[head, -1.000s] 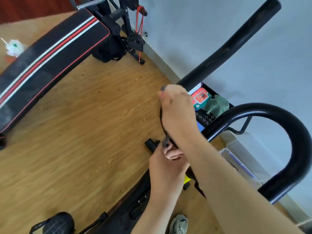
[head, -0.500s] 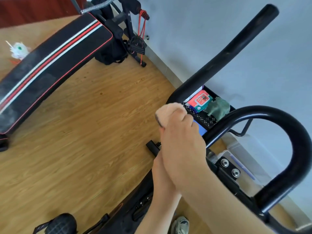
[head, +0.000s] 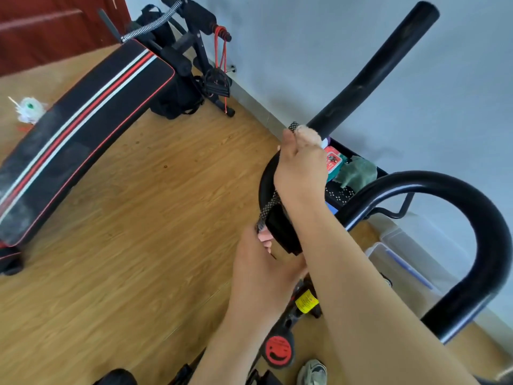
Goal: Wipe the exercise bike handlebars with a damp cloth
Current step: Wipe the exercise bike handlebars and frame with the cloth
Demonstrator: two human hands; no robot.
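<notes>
The cloth (head: 306,134), pale pink, sat at the base of the left handlebar (head: 372,68), just above the bend, near the centre of the frame. Only a small tuft of it showed above the right hand (head: 299,173), which was closed around the bar with the cloth pressed beneath the fingers. A black strap with a white dotted pattern (head: 268,208) ran from the top of that hand down along the bar's curve to the left hand (head: 263,262). The left hand lay lower and nearer, its fingertips pinched together on the strap's bottom end. The right handlebar (head: 455,218) arched in a black loop at the right of the frame, untouched by either hand.

Beyond the handlebars, against the far wall, a black rack (head: 340,194) held a red packet (head: 333,161) and a green rag (head: 358,173). A clear plastic box (head: 399,257) stood on the floor at the right. At far left a black sit-up bench with red and white stripes (head: 83,129) lay across the wooden floor (head: 138,232). A red round knob (head: 277,350) showed low on the bike frame, with a shoe (head: 312,370) just beside it.
</notes>
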